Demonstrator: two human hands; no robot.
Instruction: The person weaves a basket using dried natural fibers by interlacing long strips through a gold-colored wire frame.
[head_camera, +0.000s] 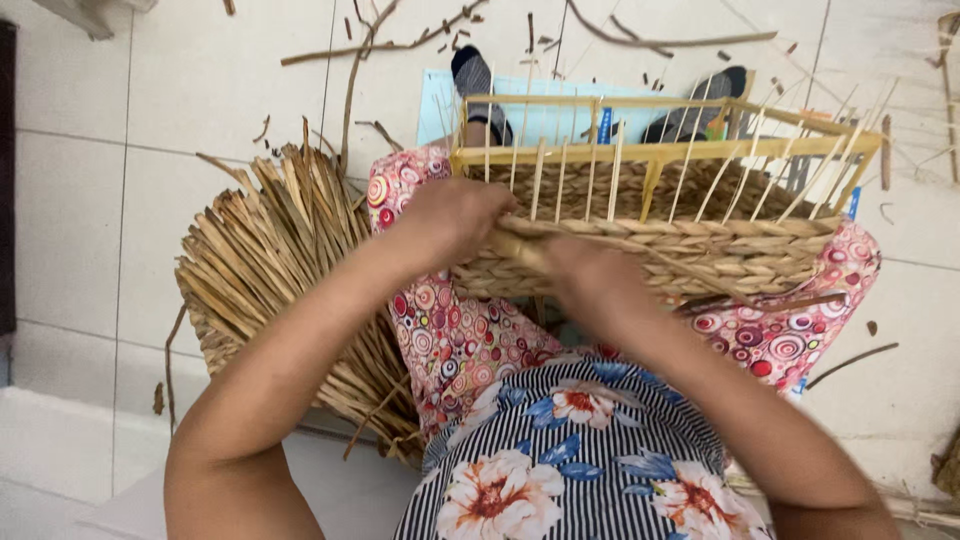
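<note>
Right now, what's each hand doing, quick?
Left hand: closed on a braided tan straw strand at the half-woven rectangular straw basket.
Right hand: pressed against the basket's woven side; grip cannot be told.

A home floor used as a weaving spot: pale floor tiles (200, 90) strewn with twigs (400, 40); a heap of dried reeds (270, 250); a half-woven basket (680, 230).

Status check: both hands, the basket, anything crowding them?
Left hand and right hand both gripping the braided strand at the half-woven basket rim. Basket on lap. Bundle of dried leaves beside left arm, not blocking.
</note>
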